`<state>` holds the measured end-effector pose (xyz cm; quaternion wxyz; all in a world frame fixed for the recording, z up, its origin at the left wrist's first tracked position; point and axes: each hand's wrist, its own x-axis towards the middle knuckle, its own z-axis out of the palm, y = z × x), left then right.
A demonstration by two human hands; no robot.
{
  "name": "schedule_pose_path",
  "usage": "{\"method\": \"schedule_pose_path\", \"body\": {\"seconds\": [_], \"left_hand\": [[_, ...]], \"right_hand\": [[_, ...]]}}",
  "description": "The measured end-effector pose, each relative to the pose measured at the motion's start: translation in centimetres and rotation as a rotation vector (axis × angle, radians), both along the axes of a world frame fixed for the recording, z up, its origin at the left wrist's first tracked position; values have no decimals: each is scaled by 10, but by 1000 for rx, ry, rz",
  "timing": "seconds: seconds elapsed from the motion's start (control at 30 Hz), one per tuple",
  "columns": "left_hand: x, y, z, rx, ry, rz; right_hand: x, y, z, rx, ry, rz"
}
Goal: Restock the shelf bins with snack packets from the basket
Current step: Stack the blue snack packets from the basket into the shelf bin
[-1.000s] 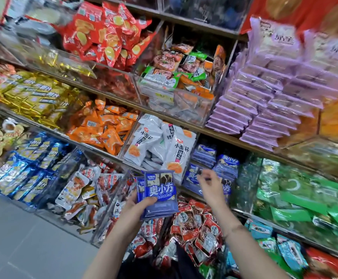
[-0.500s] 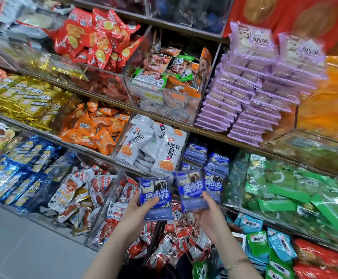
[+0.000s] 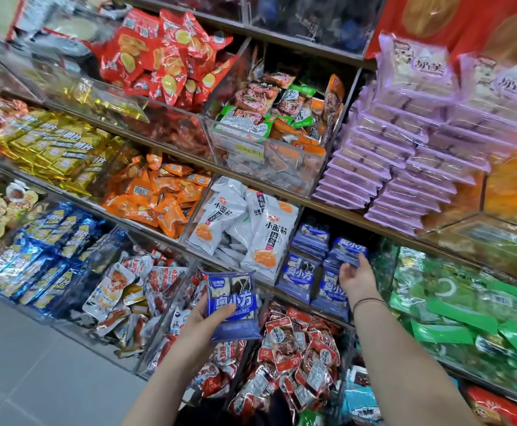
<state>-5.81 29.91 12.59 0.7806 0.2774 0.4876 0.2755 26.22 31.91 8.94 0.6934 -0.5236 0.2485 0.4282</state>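
My left hand (image 3: pixel 211 315) holds one blue packet (image 3: pixel 232 302) upright in front of the shelf, thumb across its face, fingers behind it. My right hand (image 3: pixel 354 276) reaches into the blue-packet bin (image 3: pixel 297 298) on the shelf, its fingers (image 3: pixel 362 261) pinched on a second blue packet (image 3: pixel 348 245) lying on top of the right-hand stack. That bin holds two front stacks and at least one more behind. To its left, a bin of white packets (image 3: pixel 245 229); further left, orange packets (image 3: pixel 155 198). To the right, green packets (image 3: pixel 466 302). Above, lilac packs (image 3: pixel 405 167) in two stepped stacks. Below, a bin of red packets (image 3: pixel 297 358).
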Motion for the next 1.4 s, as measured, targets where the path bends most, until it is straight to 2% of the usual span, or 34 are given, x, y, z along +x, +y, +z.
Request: {"method": "schedule_pose_path", "body": {"seconds": [0.17, 0.27, 0.37, 0.47, 0.57, 0.63, 0.7, 0.77, 0.83, 0.93, 1.03, 1.1, 1.17, 1.3, 1.33, 1.4], "left_hand": [[-1, 2, 1, -3, 8, 7], [6, 2, 4, -7, -7, -4], [14, 1, 7, -46, -7, 20], [23, 1, 9, -47, -4, -22], [34, 1, 17, -64, -67, -76], [43, 0, 23, -48, -90, -126], [51, -1, 25, 18, -61, -218], [57, -2, 27, 167, 51, -350], [59, 0, 24, 516, 294, -477], [50, 9, 10, 1031, 675, -394], [37, 20, -7, 1310, 908, -351], [33, 24, -20, 1365, 1059, -471], [31, 24, -32, 1333, 1170, -610], [29, 21, -45, 1294, 1149, -621], [29, 21, -47, 1286, 1134, -602], [29, 20, -50, 1266, 1110, -578]], "right_hand": [[0, 2, 4, -10, -18, -51], [-6, -10, -1, -81, -30, 6], [-30, -28, -1, -69, -123, 252], [-70, -54, 14, 48, -262, 658], [-101, -83, 33, 235, -272, 1014], [-113, -96, 41, 283, -246, 1100], [-118, -103, 42, 252, -252, 1072], [-116, -107, 39, 224, -222, 982], [-109, -110, 33, 214, -158, 868], [-91, -114, 20, 172, -85, 702], [-74, -110, 11, 158, -81, 621], [-65, -103, 1, 127, -99, 590], [-57, -89, -10, 92, -124, 585], [-52, -58, -30, 21, -132, 589], [-53, -52, -33, -36, -199, 661], [-58, -44, -41, -261, -509, 928]]}}
